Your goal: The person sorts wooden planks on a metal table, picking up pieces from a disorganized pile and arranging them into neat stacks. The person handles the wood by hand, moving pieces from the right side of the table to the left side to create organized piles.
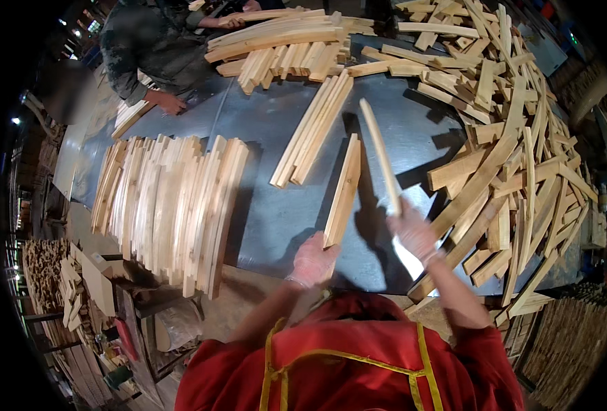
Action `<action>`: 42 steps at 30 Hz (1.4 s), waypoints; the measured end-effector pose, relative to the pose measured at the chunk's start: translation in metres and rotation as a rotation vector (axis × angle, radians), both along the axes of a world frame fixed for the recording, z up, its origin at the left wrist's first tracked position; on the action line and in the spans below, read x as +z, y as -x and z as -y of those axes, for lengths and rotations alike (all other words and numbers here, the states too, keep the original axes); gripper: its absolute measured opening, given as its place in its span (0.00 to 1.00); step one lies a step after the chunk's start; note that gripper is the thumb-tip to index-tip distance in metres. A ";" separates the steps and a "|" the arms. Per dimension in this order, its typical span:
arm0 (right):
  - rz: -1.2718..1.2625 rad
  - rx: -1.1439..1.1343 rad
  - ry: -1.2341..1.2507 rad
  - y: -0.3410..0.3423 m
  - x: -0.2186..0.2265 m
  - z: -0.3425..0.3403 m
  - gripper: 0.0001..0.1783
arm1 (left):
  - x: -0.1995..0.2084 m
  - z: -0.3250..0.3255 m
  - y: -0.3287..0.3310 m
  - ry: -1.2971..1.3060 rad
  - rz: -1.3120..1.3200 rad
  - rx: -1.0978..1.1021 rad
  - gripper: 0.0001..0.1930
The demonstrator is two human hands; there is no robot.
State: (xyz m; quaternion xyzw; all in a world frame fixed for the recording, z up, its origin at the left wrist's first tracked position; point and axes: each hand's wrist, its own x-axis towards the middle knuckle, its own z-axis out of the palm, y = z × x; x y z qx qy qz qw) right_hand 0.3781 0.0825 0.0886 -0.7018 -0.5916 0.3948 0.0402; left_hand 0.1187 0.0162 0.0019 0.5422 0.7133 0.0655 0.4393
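Gripping a board [345, 192] in my left hand [315, 259], a strip [380, 152] in my right hand [415, 234]: row [170, 205] aligned, heap [499, 154] unsorted.

Woodworking workshop, heaped wooden slats [516, 161], metal-topped worktable [214, 113], stacked timber [571, 349] alongside

The table [262, 216] has a grey metal top, scuffed, with a seam running across its left half. At left, a row [173, 198] of slats lies side by side, several near ends projecting past the near edge. Toward the middle, a narrow bundle [314, 130] of slats lies at a slant. Beyond it is a stack [276, 51], its upper slats laid crosswise over the lower ones. The right side carries a loose heap [502, 164] of crossed slats. The white patch [413, 264] beside it may be a sheet or glare.
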 end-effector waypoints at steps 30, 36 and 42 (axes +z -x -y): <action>-0.073 0.135 0.339 0.120 -0.067 0.092 0.56 | 0.000 -0.025 -0.002 -0.149 -0.079 -0.171 0.37; -0.269 0.029 0.169 0.083 -0.060 0.102 0.47 | -0.019 -0.034 -0.008 -0.180 -0.129 -0.144 0.40; -0.003 -0.678 -0.494 -0.050 -0.054 0.127 0.39 | 0.009 0.003 0.060 -0.182 -0.054 -0.041 0.37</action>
